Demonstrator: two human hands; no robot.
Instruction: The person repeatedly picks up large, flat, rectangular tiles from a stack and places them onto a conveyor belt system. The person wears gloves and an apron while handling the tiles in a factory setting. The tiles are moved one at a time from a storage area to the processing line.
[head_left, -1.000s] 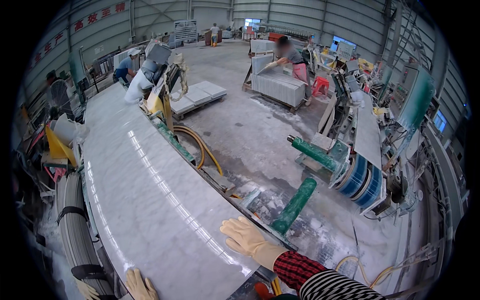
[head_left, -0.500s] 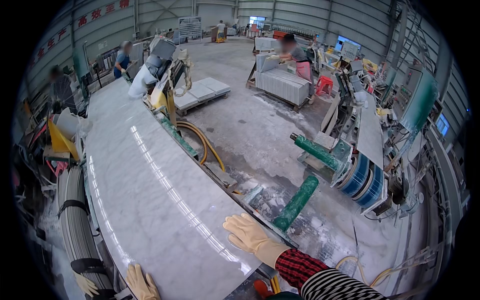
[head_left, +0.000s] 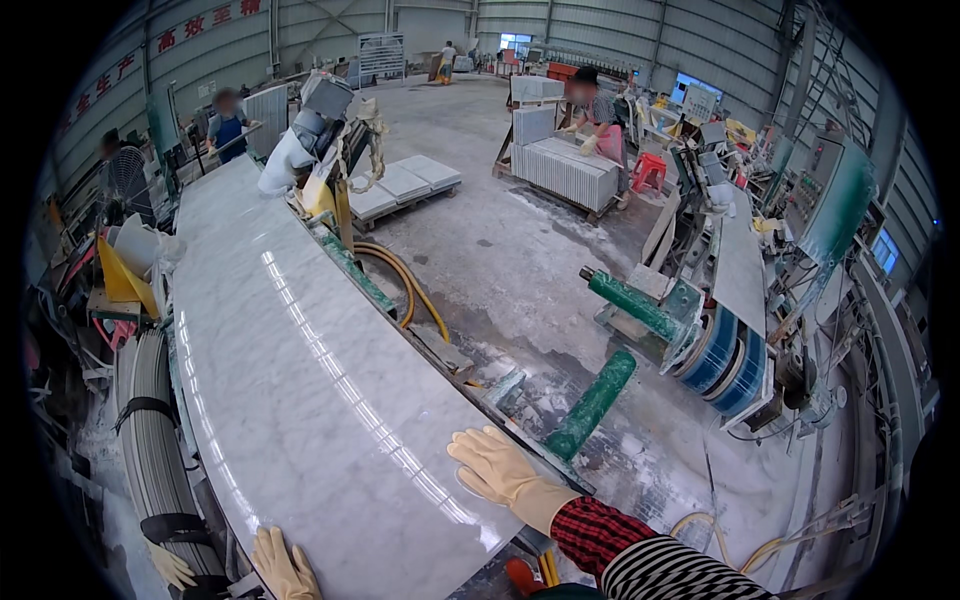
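A long, polished white-grey stone slab (head_left: 300, 400) stretches away in front of me. On its right edge my right hand (head_left: 500, 470), in a cream rubber glove, lies flat with fingers stretched out. Near the slab's lower left edge is my left hand (head_left: 283, 568), gloved alike; its fingers point forward and rest on the surface, and the wrist is cut off by the picture's rim. Neither hand grips anything. Farther left, a pale glove shape (head_left: 172, 566) shows beside the bundle of grey strips; I cannot tell whether a hand is in it.
A strapped bundle of long grey strips (head_left: 155, 430) runs along the slab's left side. Past the slab stands a machine head (head_left: 325, 100). Green rollers (head_left: 592, 405) and blue-wrapped drums (head_left: 725, 355) are on the right. Co-workers are farther off, one at stacked tiles (head_left: 565, 175).
My hands and the slab keep their places. At the far left a co-worker has turned and shifted slightly left; the person by the stacked tiles has moved their arms.
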